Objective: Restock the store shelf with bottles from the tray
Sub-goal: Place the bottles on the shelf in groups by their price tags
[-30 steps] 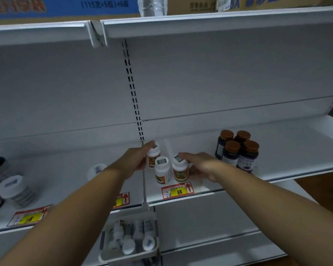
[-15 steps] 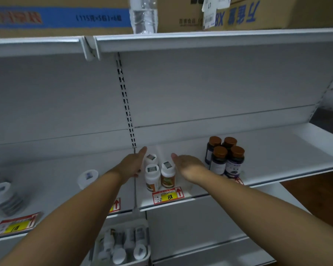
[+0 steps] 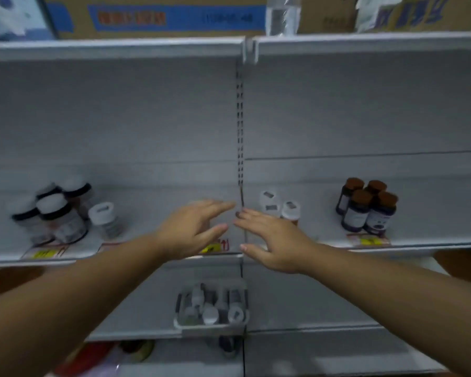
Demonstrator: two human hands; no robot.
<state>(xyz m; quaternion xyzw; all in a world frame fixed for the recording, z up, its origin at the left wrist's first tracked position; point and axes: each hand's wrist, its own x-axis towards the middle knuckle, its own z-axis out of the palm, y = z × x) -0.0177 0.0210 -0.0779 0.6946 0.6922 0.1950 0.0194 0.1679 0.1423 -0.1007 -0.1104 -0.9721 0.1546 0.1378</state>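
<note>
Three white-capped bottles (image 3: 279, 206) stand on the white shelf (image 3: 433, 232), just right of the slotted upright. My right hand (image 3: 273, 240) hovers in front of them with straight fingers, holding nothing and hiding their lower parts. My left hand (image 3: 195, 225) is open too, left of the upright, its fingertips nearly meeting those of the right hand. Below the shelf sits a pale tray (image 3: 211, 326) with several white-capped bottles lying in it.
Several brown-capped dark bottles (image 3: 366, 206) stand at the right of the shelf. At the left are several dark jars with white lids (image 3: 56, 213) and a white-lidded jar (image 3: 104, 217). Price tags (image 3: 369, 240) line the shelf edge. Cardboard boxes (image 3: 152, 16) sit on the shelf above.
Both hands have let go of the white-capped bottles and drawn back, left of them. The view has swung left, so the dark jars at the left now show.
</note>
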